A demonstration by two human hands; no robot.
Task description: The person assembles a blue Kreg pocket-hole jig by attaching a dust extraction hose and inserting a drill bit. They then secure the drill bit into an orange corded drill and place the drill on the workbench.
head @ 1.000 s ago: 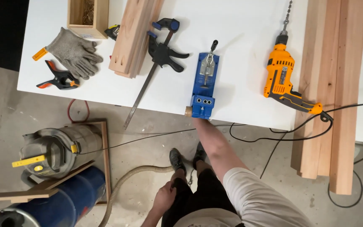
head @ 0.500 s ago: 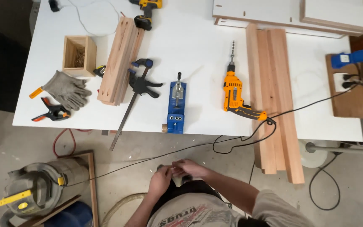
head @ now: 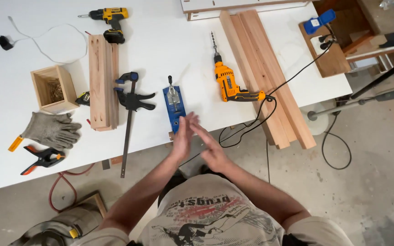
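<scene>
Pressing flat together, empty, the left hand and right hand hover at the white table's front edge, just beside the blue metal pocket-hole jig.

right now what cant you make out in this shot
- Head view: whether the left hand and right hand hold anything; palms pressed together, blurred.
- Near end of the blue jig: covered by the fingers.
- Contents of the wooden box: too small.
- Vacuum: cut by the bottom edge.
</scene>
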